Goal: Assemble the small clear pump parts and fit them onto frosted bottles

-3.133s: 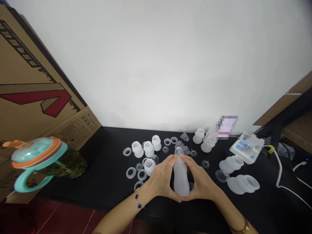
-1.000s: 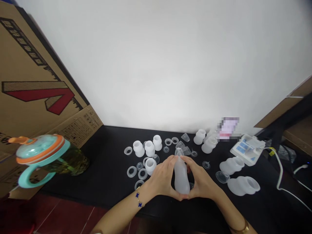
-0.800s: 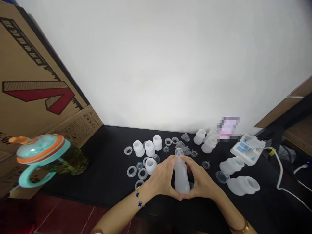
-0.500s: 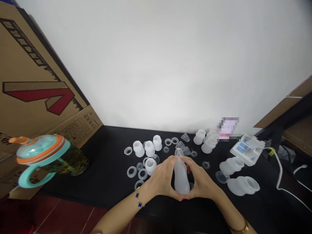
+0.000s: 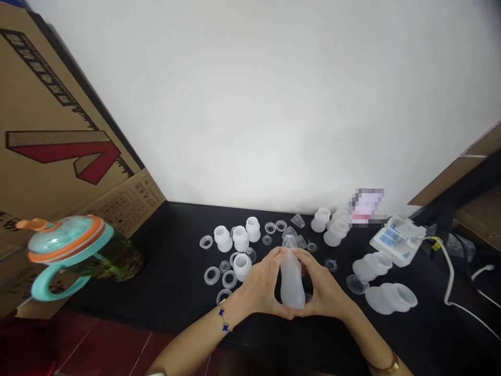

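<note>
A frosted, translucent silicone bottle (image 5: 291, 279) stands upright between both my hands above the black tabletop (image 5: 172, 271). My left hand (image 5: 260, 287) cups its left side, fingertips at the neck and thumb under the base. On the right side my right hand (image 5: 323, 290) mirrors that grip. A clear nipple-like cap (image 5: 288, 242) sits at the bottle's top. Both hands are closed round the bottle.
Several white bottle collars (image 5: 239, 238) and clear rings (image 5: 211, 275) lie scattered left of my hands. Larger silicone pieces (image 5: 390, 297) and a white device (image 5: 395, 237) with a cable lie to the right. A teal and orange cup (image 5: 74, 250) and a cardboard box (image 5: 58, 146) stand at left.
Nothing has visibly changed apart from a slight shift of the view; both hands keep the same hold on the bottle.
</note>
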The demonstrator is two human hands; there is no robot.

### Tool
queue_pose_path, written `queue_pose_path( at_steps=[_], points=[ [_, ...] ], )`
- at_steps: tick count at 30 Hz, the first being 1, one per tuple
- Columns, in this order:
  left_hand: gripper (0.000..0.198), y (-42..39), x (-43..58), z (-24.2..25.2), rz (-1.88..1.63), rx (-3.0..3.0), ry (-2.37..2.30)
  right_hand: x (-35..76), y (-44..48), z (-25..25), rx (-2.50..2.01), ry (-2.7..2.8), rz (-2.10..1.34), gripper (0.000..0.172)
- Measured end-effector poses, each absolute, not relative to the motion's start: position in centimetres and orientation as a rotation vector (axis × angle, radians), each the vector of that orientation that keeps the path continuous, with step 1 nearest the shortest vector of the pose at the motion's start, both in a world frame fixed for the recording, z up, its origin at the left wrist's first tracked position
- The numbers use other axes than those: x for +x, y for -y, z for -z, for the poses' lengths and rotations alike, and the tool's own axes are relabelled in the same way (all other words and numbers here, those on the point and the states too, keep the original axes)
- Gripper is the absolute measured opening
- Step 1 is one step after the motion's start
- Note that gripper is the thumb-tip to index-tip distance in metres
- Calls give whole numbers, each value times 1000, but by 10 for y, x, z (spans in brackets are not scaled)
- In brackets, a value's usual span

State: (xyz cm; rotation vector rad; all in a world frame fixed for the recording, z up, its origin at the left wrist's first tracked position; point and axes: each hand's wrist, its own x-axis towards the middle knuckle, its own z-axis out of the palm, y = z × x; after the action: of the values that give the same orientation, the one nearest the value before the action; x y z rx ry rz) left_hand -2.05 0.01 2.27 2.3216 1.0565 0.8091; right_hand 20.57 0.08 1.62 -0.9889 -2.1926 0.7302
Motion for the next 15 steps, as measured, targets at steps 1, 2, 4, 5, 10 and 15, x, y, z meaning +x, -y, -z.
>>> queue_pose_path(
  at_steps=[1,2,4,5,10,15],
  points=[
    [131,0,-21,-22,-834,2332,-1041,206,-1,-16,-991,2182,-733,123],
    [131,0,-21,-21,-866,2339,-1022,205,-1,-15,-990,2171,-735,123],
    [133,-1,-20,-17,-939,2341,-978,205,0,-13,-973,2143,-734,124],
    [136,-1,-20,-15,-972,2333,-958,204,1,-13,-961,2126,-733,124],
    [151,-4,-19,-5,-1068,2246,-855,204,5,-13,-925,2026,-802,126],
    [151,-8,-21,-4,-997,2237,-794,205,4,-14,-909,1985,-933,128]
  ],
)
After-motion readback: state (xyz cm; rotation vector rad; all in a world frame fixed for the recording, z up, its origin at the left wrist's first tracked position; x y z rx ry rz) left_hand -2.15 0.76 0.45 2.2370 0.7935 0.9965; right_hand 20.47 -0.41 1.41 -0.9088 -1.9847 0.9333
